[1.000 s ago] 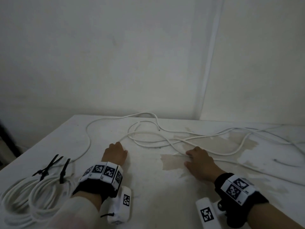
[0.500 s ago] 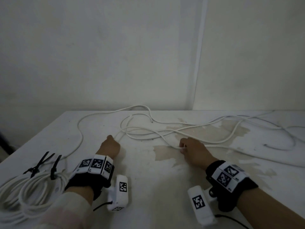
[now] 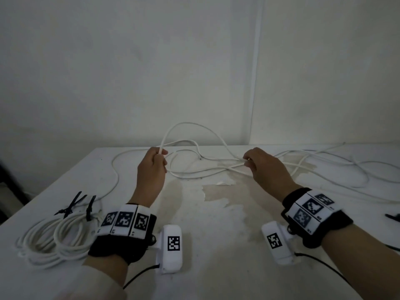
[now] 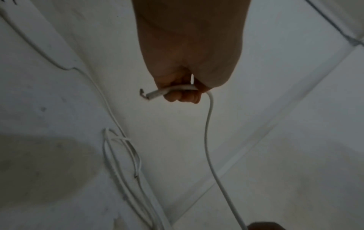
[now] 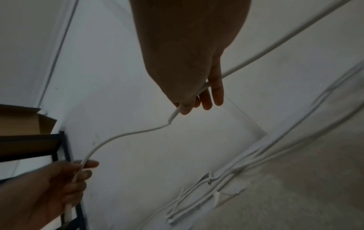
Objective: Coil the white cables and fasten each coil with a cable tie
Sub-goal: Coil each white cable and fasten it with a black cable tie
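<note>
Fingers [image 4: 183, 97] of left hand [image 3: 151, 167] clenched on white cable [image 3: 194, 131] near its cut end — right hand [image 3: 263, 167] pinching same strand, span arching between, running left-right.

- A loose white cable [image 3: 195, 135] rises off the desk [image 3: 216, 245] in an arch between the two hands; its cut end [image 4: 152, 95], with a dark bit of wire showing, sticks out of the left hand [image 3: 151, 169].
- More loose white cables [image 3: 324, 167] sprawl in tangled loops over the far and right part of the desk.
- Two coiled white cables [image 3: 54, 241] lie flat at the near left corner, side by side and overlapping.
- Black cable ties [image 3: 74, 204] sit on the far edge of those coils, their tails sticking up and outward.
</note>
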`<action>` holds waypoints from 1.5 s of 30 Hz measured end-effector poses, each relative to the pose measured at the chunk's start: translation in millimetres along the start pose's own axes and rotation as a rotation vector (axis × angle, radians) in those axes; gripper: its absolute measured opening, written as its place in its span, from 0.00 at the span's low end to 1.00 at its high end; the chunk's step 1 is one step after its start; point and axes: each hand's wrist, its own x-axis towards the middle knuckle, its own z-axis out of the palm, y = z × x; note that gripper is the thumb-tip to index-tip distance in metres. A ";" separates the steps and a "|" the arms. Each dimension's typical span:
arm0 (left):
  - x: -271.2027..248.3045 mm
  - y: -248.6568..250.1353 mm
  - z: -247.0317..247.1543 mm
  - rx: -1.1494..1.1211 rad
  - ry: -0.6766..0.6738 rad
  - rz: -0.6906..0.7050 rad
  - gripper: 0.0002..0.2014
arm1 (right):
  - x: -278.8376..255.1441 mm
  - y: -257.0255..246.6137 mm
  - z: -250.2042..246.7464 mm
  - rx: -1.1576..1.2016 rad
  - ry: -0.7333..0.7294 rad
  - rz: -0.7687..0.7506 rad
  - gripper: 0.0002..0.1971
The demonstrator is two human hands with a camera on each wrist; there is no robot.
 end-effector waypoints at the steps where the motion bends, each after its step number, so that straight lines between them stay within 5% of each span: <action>1: -1.8 4.2 -0.6 0.006 0.007 0.028 0.12 | -1.5 -2.6 -1.8 -0.021 0.036 -0.062 0.03; 9: -23.5 21.0 7.6 0.234 -0.107 0.215 0.16 | 3.9 -36.3 -9.2 -0.116 0.177 -0.381 0.12; 16: -21.5 25.7 6.6 -0.064 -0.308 -0.095 0.10 | 20.1 -55.9 -21.4 -0.085 0.279 -0.508 0.01; 25: -25.3 38.2 12.1 0.260 -0.248 0.153 0.11 | 28.7 -64.6 -25.7 -0.068 0.179 -0.570 0.10; 29: -31.9 48.9 14.6 0.374 -0.327 0.228 0.15 | 33.5 -73.0 -32.0 0.017 0.139 -0.571 0.07; 34: -38.2 57.4 16.4 0.229 -0.344 0.150 0.16 | 38.4 -76.7 -47.4 0.020 0.113 -0.510 0.10; 39: -35.5 54.9 18.2 0.222 -0.432 0.219 0.17 | 36.1 -71.5 -57.4 0.001 -0.029 -0.302 0.08; 45: -37.9 57.5 16.1 0.283 -0.489 0.288 0.16 | 32.9 -61.4 -69.5 -0.012 0.018 -0.142 0.09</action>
